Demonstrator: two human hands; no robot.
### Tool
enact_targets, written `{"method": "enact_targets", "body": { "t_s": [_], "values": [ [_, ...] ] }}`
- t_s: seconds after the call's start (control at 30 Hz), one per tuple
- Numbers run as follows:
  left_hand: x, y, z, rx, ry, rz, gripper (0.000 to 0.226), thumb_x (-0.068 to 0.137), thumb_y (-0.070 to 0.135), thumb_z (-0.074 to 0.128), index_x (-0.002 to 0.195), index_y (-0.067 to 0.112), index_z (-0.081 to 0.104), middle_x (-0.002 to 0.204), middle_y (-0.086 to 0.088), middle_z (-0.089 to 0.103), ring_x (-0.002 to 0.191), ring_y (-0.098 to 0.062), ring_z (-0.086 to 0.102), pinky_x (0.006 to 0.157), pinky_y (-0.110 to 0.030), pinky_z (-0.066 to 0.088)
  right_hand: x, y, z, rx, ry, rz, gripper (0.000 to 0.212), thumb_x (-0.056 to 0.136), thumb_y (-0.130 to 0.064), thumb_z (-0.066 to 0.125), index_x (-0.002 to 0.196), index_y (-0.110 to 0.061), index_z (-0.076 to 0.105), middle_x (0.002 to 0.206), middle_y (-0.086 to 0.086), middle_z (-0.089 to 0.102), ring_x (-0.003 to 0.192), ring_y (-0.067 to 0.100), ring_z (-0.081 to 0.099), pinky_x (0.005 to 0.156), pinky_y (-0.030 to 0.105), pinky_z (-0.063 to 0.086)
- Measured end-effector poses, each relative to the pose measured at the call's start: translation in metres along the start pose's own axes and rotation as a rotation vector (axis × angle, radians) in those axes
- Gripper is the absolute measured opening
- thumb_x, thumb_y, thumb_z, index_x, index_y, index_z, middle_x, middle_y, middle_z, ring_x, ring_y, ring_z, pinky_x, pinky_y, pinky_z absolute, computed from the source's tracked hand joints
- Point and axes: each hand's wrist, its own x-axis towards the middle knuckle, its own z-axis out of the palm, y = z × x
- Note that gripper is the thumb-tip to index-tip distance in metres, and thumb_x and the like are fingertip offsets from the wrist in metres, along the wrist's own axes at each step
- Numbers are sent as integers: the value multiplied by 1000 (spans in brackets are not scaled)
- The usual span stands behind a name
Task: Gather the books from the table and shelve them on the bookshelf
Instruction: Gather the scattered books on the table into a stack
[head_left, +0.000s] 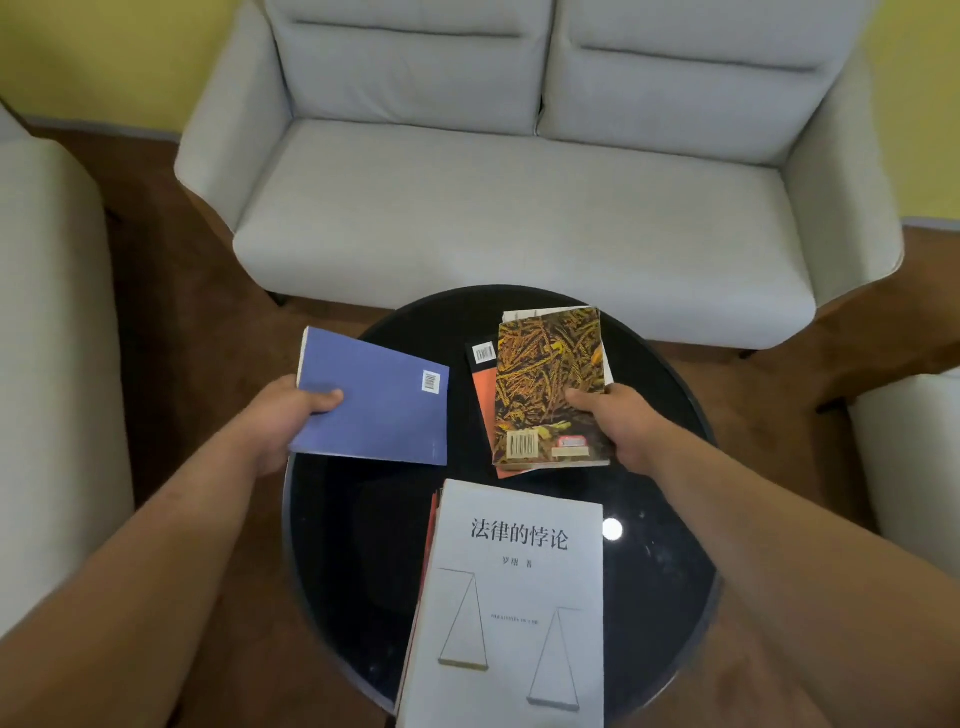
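My left hand (291, 421) grips a blue book (379, 402) by its left edge, thumb on the cover, above the left side of the round black table (363, 545). On the table's right side my right hand (618, 421) grips a book with a yellow-brown patterned cover (545, 379), thumb on top. That book lies over an orange-and-black book (483, 389) and a white one (519, 315). Near the table's front edge a white book with a scales drawing (514, 608) tops a small stack with red edges showing. No bookshelf is in view.
A light grey two-seat sofa (519, 208) stands right behind the table. Grey armchairs flank it on the left (52, 338) and on the right (909, 467). Brown floor (182, 291) shows around the table, with yellow walls behind.
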Motion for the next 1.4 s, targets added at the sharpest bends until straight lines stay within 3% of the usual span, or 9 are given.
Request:
{"method": "enact_targets", "body": {
  "t_s": [0.07, 0.23, 0.4, 0.53, 0.8, 1.03, 1.13, 1.3, 1.4],
  "values": [
    [-19, 3, 4, -56, 19, 62, 41, 92, 20, 67, 132, 19, 57, 121, -9, 70, 104, -32, 71, 81, -44, 59, -14, -5, -1, 70, -84, -34, 34, 95, -15, 69, 123, -10, 52, 108, 16, 75, 89, 34, 78, 81, 53, 63],
    [-92, 14, 20, -281, 136, 270, 35, 98, 19, 60, 132, 27, 55, 120, 3, 69, 103, -21, 70, 73, -32, 58, -53, -10, -12, 27, 66, -324, 32, 92, -11, 72, 117, -16, 52, 111, 11, 70, 91, 30, 75, 83, 54, 63],
    [-161, 20, 33, -565, 131, 351, 27, 104, 29, 47, 128, 35, 58, 123, 9, 71, 110, -19, 70, 92, -42, 54, -109, -4, -40, -30, 254, -606, 26, 94, -14, 69, 113, -24, 54, 96, -11, 66, 91, 13, 68, 85, 41, 61],
    [-200, -1, 50, -747, 68, 281, 28, 102, 27, 49, 128, 32, 59, 126, 2, 71, 115, -25, 68, 97, -47, 52, -154, 16, -57, -9, 329, -707, 25, 95, -19, 69, 113, -26, 53, 100, -10, 67, 98, 15, 70, 85, 38, 61],
    [-264, -63, 77, -694, -60, 107, 50, 85, 26, 64, 134, 30, 54, 126, -10, 69, 118, -37, 64, 95, -54, 52, -205, 79, -78, 244, 238, -583, 26, 96, -11, 67, 100, -34, 57, 110, 3, 73, 99, 28, 74, 90, 52, 60],
    [-270, -66, 62, -261, -54, 26, 25, 99, 20, 55, 124, 23, 59, 113, -12, 75, 104, -39, 71, 92, -57, 55, -223, 105, -95, 256, 195, -530, 27, 96, -9, 67, 117, -21, 57, 107, 6, 74, 85, 25, 78, 65, 35, 63],
    [-260, -66, 69, -39, 47, 64, 19, 100, 24, 55, 118, 19, 61, 110, -12, 73, 97, -35, 72, 87, -54, 58, -227, 106, -97, 215, 171, -545, 24, 96, -10, 68, 105, -30, 58, 108, 8, 75, 91, 29, 77, 79, 47, 64],
    [-269, -98, 106, -300, 171, -72, 9, 97, 19, 59, 103, 14, 61, 108, -14, 70, 96, -37, 68, 84, -51, 57, -233, 111, -95, 229, 141, -510, 23, 96, -10, 68, 106, -28, 58, 107, 8, 76, 90, 31, 78, 83, 52, 63],
    [-282, -112, 117, -349, 203, -134, 17, 97, 27, 62, 97, 11, 57, 106, -8, 64, 88, -30, 63, 65, -38, 54, -234, 116, -96, 221, 132, -496, 23, 95, -8, 68, 103, -28, 59, 105, 10, 77, 88, 32, 78, 84, 52, 62]
  ]
}}
